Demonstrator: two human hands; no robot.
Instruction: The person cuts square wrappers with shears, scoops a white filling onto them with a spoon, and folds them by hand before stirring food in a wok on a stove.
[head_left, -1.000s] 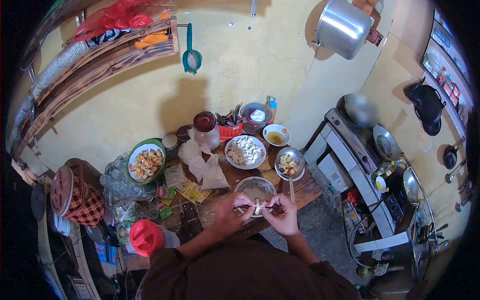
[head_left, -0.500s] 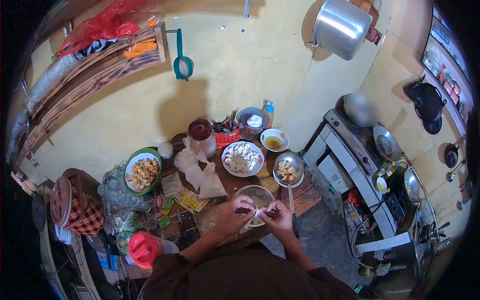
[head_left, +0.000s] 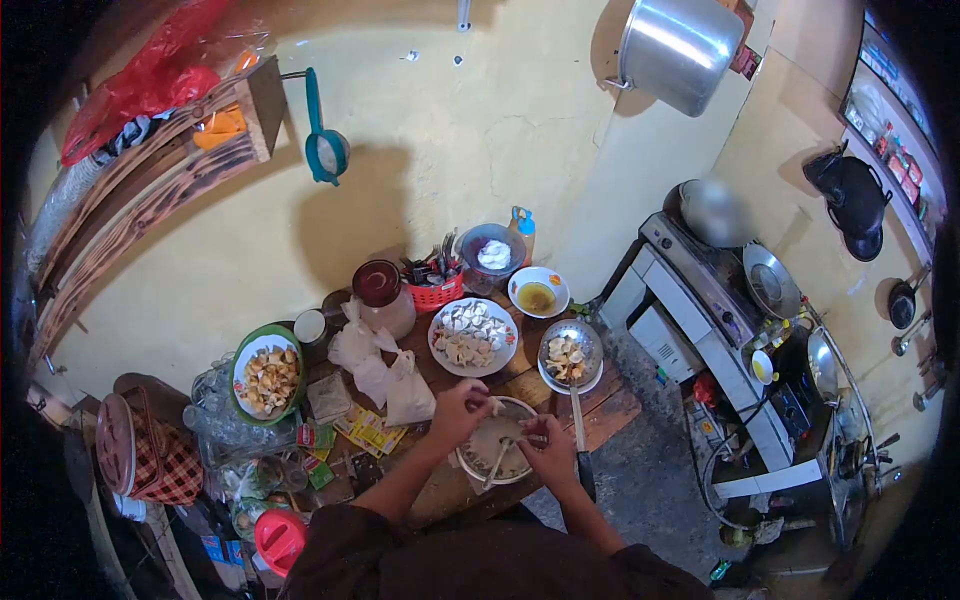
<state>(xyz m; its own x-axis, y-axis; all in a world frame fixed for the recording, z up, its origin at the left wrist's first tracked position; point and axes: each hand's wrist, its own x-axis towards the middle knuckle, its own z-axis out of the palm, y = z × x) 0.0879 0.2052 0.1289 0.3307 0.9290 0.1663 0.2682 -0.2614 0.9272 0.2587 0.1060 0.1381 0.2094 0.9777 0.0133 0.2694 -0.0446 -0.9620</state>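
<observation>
My left hand (head_left: pixel 462 412) is raised at the left rim of a bowl of pale mixture (head_left: pixel 482 437), just below the plate of white dumplings (head_left: pixel 475 340). Its fingers are pinched together, with a small pale piece, apparently a dumpling, at the tips. Over the bowl's right side is my right hand (head_left: pixel 546 445), its fingers bent and a little apart, with nothing clear between them. A spoon (head_left: pixel 496 464) leans in the mixture. To the upper right, a skimmer (head_left: pixel 573 350) with browned dumplings rests on a white bowl (head_left: pixel 571 388).
At left, a green-rimmed bowl (head_left: pixel 268 378) holds browned pieces, near tied white bags (head_left: pixel 370 375) and yellow sachets (head_left: pixel 370 430). Behind the dumplings stand a lidded jar (head_left: pixel 380 290), a red cutlery basket (head_left: pixel 437 290) and a bowl of yellowish liquid (head_left: pixel 537 297). The stove (head_left: pixel 690 270) is at right.
My hands, together over the bowl on a small white piece half a second ago, are now apart. The left has moved up and left. The bowl's mixture and spoon show more, and the view has shifted.
</observation>
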